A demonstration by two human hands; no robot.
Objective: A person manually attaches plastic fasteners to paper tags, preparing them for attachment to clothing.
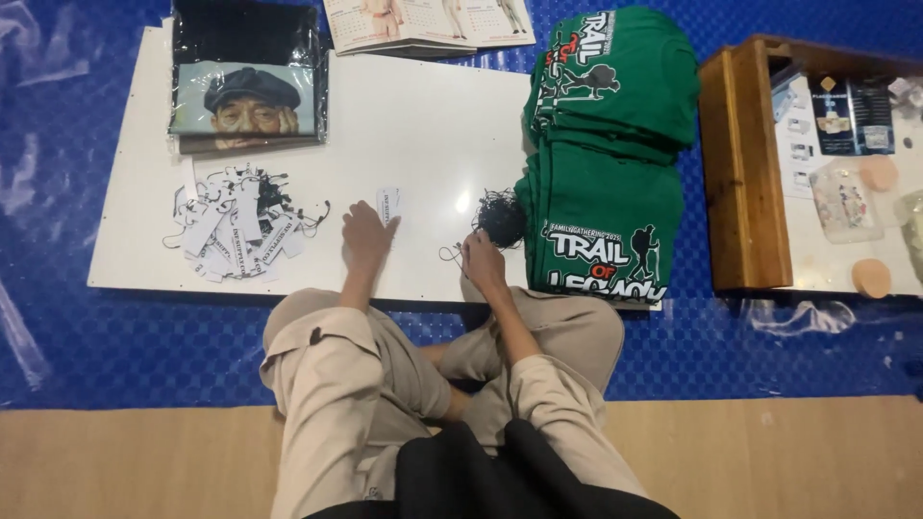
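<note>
Head view looking down at my lap: my left hand (366, 234) lies palm-down on the white worktop (433, 125), fingertips pinning a small white paper tag (389, 205), not really closed around it. My right hand (481, 258) reaches forward with its grip pinched on a thin black string (452, 255), right beside the tangled bundle of black strings (500, 216), which touches the stack of green shirts (606, 163). Finished tags (240, 231) sit piled well off to my left.

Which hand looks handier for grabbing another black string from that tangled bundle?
Probably the right hand: it sits just below the black string bundle and already pinches a loose string. The left hand is farther away, resting on a white paper tag on the white board.
</note>
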